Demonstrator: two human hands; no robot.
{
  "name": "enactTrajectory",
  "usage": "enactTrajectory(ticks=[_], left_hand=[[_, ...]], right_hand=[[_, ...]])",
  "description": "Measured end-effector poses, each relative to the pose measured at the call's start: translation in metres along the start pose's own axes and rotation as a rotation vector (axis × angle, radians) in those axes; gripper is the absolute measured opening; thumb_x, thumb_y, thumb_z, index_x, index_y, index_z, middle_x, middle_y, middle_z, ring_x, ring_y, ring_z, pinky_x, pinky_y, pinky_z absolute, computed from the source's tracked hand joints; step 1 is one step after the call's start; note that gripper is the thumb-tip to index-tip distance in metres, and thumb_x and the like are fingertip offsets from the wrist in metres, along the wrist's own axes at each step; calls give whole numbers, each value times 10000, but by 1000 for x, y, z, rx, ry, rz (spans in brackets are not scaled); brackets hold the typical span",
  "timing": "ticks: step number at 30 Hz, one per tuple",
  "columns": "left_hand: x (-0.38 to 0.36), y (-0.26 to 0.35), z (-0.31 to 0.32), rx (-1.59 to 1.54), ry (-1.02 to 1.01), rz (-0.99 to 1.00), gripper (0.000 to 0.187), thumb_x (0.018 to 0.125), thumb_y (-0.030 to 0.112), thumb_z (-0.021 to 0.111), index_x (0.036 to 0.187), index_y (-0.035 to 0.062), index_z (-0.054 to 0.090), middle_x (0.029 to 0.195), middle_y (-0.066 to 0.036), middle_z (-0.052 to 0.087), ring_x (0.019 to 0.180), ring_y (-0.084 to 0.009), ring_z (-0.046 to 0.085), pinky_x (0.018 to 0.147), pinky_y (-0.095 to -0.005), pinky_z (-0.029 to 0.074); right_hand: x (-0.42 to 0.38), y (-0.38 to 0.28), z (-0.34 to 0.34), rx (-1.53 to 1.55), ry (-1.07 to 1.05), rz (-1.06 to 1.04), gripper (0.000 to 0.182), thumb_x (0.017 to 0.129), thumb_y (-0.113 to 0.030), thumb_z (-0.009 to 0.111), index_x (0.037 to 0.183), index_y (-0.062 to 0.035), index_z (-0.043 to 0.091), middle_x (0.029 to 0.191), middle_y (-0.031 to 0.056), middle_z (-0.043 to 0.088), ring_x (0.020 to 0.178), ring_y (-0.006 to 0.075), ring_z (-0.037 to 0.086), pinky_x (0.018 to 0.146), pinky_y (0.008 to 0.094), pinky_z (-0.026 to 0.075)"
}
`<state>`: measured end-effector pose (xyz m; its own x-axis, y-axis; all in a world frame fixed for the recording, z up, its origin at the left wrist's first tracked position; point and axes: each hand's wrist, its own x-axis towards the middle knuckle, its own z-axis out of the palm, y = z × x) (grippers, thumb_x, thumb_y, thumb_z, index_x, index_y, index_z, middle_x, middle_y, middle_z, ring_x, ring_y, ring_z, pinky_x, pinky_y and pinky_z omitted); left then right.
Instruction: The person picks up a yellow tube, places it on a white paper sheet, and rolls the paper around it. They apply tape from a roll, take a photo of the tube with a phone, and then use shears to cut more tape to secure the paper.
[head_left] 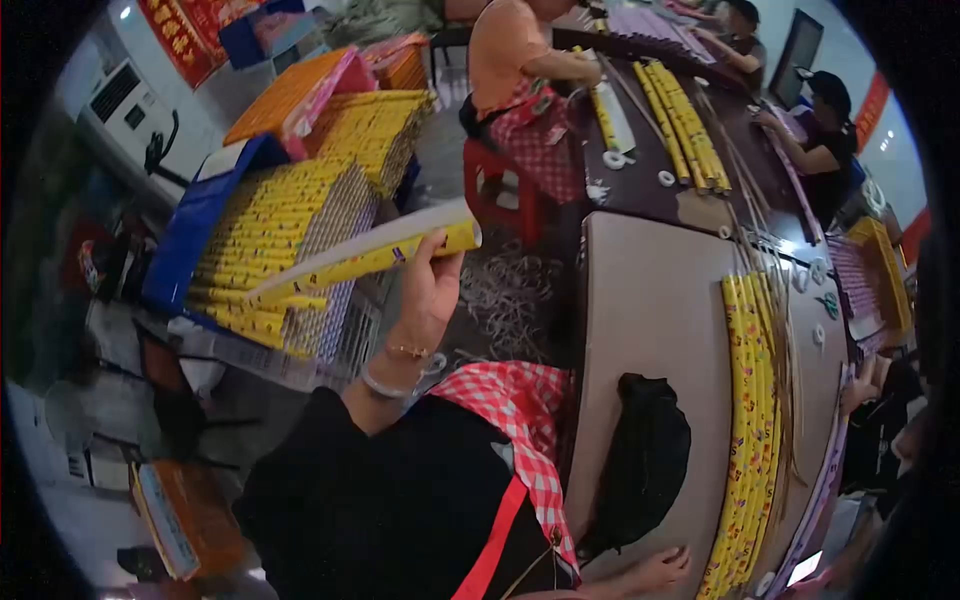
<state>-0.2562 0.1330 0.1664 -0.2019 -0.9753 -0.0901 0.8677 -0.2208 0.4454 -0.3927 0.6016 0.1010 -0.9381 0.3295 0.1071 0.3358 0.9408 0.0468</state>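
Raised over the floor at the left, my left hand [432, 290] is wrapped round one end of a yellow patterned paper tube [370, 262]. A loose white edge of paper runs along the tube's upper side, and its open end points right. Low in the view, my right hand [660, 572] rests at the table with its fingers loosely apart and nothing visible in them. Near it lies a black cloth item [645, 465]. Further right, a row of yellow patterned tubes [748, 420] lies lengthwise on the brown table [650, 290].
A blue bin [190, 235] holds stacked yellow tubes [270, 215] at the left. Paper strips [510, 290] litter the floor. A person in an apron [515, 80] sits on a red stool [490, 190]; other people work across the table. Thin sticks [785, 380] lie beside the tubes.
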Motion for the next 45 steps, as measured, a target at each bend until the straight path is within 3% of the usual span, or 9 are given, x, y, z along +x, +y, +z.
enactTrajectory(ticks=[11,16,22,28,33,38,40,43,45], left_hand=[[-64,-62,60,156,-333,-156,254,817,76,585,1047,13,498,1038,-79,550,997,-183,542,886,-299,462],[-112,-130,78,326,-549,-376,216,842,88,548,1030,-11,509,978,-37,545,904,-122,539,801,-259,445],[-188,-194,77,466,-832,-646,227,786,43,610,975,0,493,863,-19,547,737,-79,510,643,-209,424],[-251,-191,81,288,-1104,-1180,324,830,133,602,1085,31,430,994,-29,524,874,-95,498,772,-233,415],[-297,-200,56,764,-1597,-1196,396,839,313,600,1115,68,459,931,-13,476,848,-95,412,757,-240,378],[-348,-212,-6,311,-1313,-1352,270,849,253,595,987,31,530,862,-1,495,767,-113,467,681,-266,412],[-357,-215,-19,495,-1497,-1062,237,858,276,584,934,62,517,835,5,489,740,-86,436,650,-250,405],[-362,-203,-17,288,-1251,-1516,215,864,250,576,930,55,512,860,0,493,776,-67,448,674,-239,402],[-361,-203,-14,291,-1314,-1435,238,845,229,599,969,47,510,895,-13,512,787,-89,477,680,-256,420]], right_hand=[[30,54,97,271,338,-27,336,911,-331,437,1128,-102,552,1143,89,504,959,260,518,836,382,412],[12,50,27,735,329,88,299,892,-191,482,1097,17,545,1028,166,570,908,294,550,818,349,432],[-31,16,-79,787,911,-44,259,920,-152,417,1042,30,556,944,156,579,860,277,560,775,321,441],[-52,-98,-166,546,499,-901,286,793,-176,574,1058,-68,557,1070,126,542,928,258,544,799,342,420],[-17,-129,-134,271,387,-693,411,732,-239,642,1078,-62,507,1032,95,517,919,229,518,778,323,420],[13,-114,-100,133,386,-597,420,654,-226,692,982,-62,486,911,69,467,887,212,491,707,324,424],[18,-106,-89,159,395,-585,420,640,-212,698,971,-64,485,903,75,470,879,219,494,700,327,427],[27,-91,-66,276,358,-559,413,635,-174,687,975,-61,482,912,97,484,875,254,500,727,342,432],[29,-81,-62,353,308,-537,407,644,-149,670,991,-55,479,930,113,496,879,281,503,760,355,433]])
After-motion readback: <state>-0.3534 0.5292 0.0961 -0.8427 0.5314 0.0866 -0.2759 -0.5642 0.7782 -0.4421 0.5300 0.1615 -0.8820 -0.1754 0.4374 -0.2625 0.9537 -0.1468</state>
